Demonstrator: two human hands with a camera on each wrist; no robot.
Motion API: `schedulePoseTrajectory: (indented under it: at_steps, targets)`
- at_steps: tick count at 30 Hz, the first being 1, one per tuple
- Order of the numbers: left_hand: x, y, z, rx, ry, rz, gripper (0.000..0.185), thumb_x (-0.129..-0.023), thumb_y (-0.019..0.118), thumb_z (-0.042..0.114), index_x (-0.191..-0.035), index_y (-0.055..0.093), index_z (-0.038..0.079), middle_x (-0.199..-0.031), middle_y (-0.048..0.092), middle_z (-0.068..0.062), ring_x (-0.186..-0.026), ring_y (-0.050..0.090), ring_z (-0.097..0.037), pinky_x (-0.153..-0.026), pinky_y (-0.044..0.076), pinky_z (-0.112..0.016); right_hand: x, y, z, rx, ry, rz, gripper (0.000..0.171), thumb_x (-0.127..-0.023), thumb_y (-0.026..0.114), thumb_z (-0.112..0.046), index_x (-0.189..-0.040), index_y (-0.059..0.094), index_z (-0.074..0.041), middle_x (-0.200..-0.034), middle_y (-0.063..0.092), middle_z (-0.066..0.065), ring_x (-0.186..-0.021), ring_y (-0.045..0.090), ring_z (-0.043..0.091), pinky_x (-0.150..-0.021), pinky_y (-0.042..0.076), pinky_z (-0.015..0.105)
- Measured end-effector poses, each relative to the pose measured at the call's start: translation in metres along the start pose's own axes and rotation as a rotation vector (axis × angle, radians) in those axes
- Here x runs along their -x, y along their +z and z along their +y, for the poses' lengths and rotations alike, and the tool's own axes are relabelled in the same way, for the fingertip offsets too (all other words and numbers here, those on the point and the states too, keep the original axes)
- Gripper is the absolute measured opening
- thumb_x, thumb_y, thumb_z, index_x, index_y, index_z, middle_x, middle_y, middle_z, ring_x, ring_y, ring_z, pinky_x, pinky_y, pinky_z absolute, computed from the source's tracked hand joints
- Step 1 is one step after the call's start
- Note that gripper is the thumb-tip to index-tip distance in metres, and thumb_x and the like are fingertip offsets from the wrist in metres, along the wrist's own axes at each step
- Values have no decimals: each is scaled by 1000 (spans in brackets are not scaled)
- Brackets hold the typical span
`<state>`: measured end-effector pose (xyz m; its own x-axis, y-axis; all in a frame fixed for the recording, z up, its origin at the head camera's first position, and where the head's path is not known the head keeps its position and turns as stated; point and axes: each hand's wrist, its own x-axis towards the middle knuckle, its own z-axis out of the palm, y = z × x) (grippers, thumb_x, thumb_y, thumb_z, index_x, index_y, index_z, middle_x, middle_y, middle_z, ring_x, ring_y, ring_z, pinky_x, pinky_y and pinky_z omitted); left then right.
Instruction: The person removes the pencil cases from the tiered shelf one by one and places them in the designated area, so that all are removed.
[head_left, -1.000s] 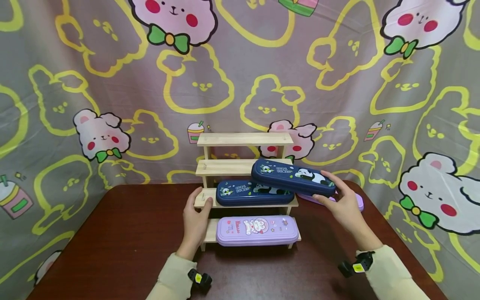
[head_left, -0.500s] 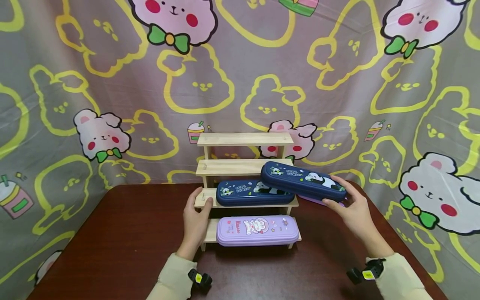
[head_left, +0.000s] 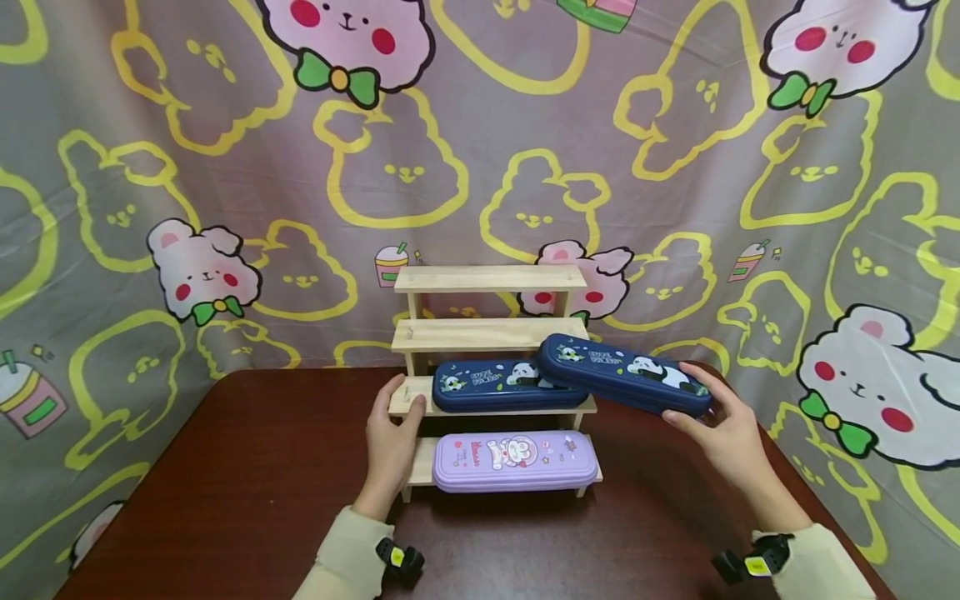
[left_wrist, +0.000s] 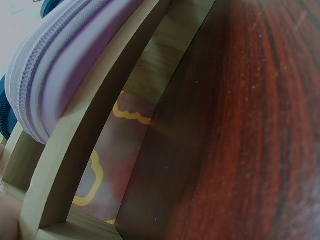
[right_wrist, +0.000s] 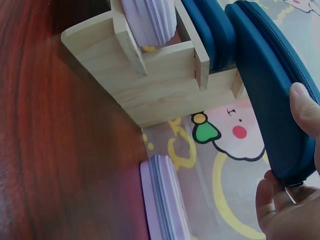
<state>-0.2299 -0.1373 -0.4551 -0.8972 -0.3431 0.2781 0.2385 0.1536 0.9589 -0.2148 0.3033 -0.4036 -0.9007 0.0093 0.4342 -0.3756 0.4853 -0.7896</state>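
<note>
The right hand [head_left: 731, 433] holds a dark blue panda case [head_left: 624, 373] by its right end, right of the frame centre in the head view. Its grip is closed on the case: the thumb lies on the front edge and the fingers curl under the end, as the right wrist view [right_wrist: 270, 95] also shows. The case is a long, flat box with rounded corners, a smooth hard shell and a zipper along the side. Its long axis runs left to right, with the left end a little higher and pointing toward the wooden rack [head_left: 487, 333]; this end overlaps a second blue case [head_left: 502, 385] in the picture, but I cannot tell if they touch.

The rack is of pale, plain wood with four steps. The second blue case lies flat on the second step from below. A lilac case [head_left: 514, 461] of the same shape lies on the lowest step, its ribbed zipper visible in the left wrist view [left_wrist: 65, 55]. The left hand [head_left: 392, 446] rests on the left side of the rack, fingers relaxed on the wood, thumb on the step edge.

Another lilac case [right_wrist: 165, 200] lies on the glossy dark red worktop [head_left: 247, 483] behind the rack.
</note>
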Motion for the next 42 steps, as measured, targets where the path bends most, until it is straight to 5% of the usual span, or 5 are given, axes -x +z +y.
schedulePoseTrajectory:
  at_steps: [15,26,35,42]
  targets:
    - [0,0,1,38,20,8,52,-95,67,18,-143,49,10,-146,46,-11,-137,36,-25,-111,27,-48,23,-20,17,78,60,34,68,-92,71,-12,-152,41,-22,-133,43,15,-102,50,6,-80,44,8]
    - [-1,1,-1,28,6,8,50,-96,67,21,-142,51,14,-145,47,-6,-136,36,-21,-110,28,-45,37,-36,32,83,66,98,68,-89,73,-6,-150,44,-16,-122,48,-7,-96,53,0,-75,47,9]
    - [-1,1,0,17,6,6,49,-96,67,21,-142,50,16,-144,48,-4,-135,38,-18,-110,29,-42,42,-45,42,115,150,87,66,-91,73,-16,-150,44,-18,-125,47,8,-95,52,-2,-74,47,9]
    - [0,0,0,18,-4,3,50,-96,67,23,-142,50,16,-145,47,-4,-135,37,-18,-110,29,-43,43,-47,47,60,219,53,68,-90,74,-20,-151,43,-21,-132,46,0,-95,52,-4,-75,48,10]
